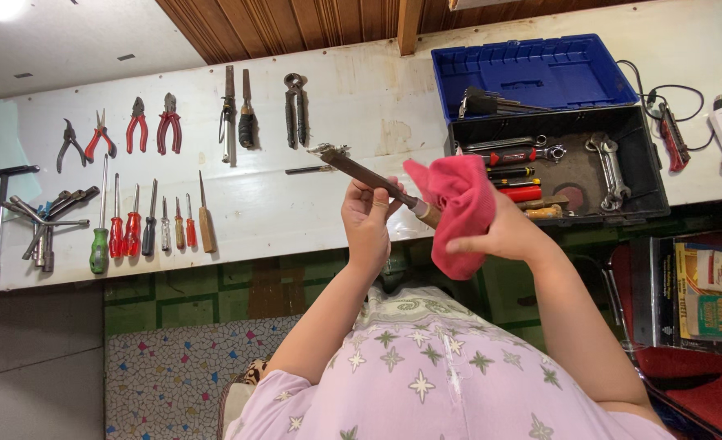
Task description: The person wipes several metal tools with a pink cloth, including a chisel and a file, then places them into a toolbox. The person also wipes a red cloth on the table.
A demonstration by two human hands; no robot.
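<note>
Pink cloth bunched around brown wooden-handled tool, metal ferrule showing.

A long white bench is seen, its top stained and worn. On its left part, pliers with red and black handles are laid in a row, and below them screwdrivers are lined up side by side. A bunch of grey metal wrenches is set at the far left. Near the middle, pincers are placed. At the right, an open blue toolbox is stood, with a black cable just beside it.
</note>
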